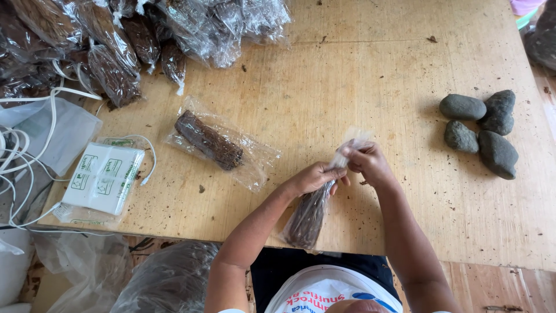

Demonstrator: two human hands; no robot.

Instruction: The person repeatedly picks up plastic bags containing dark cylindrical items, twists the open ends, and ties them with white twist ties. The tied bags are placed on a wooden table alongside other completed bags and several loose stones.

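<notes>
A: Surface?
B: Bare plywood table (370, 64), light wood, scuffed, dark crumbs all over it. Near edge runs along the bottom; past that edge, crumpled clear plastic sheeting (168, 278) down low.

A: Hands?
B: Both near the middle of the near edge. Left hand (315, 177) is closed around the neck of a clear bag of dark fibrous stuff (307, 217). Right hand (368, 162) pinches the bag's empty top end, fingers closed on the plastic. The bag's filled part hangs toward the near edge, tilted.

A: Anything else on it?
B: A filled clear packet (211, 140) lies flat left of the hands, diagonal. A pile of filled bags (116, 40) takes the far left corner. A white sealing device (104, 177) with white cords sits at the left edge. Four grey stones (480, 130) are clustered, touching, toward the right edge.

A: Room?
B: Barely visible. Can't tell.
</notes>
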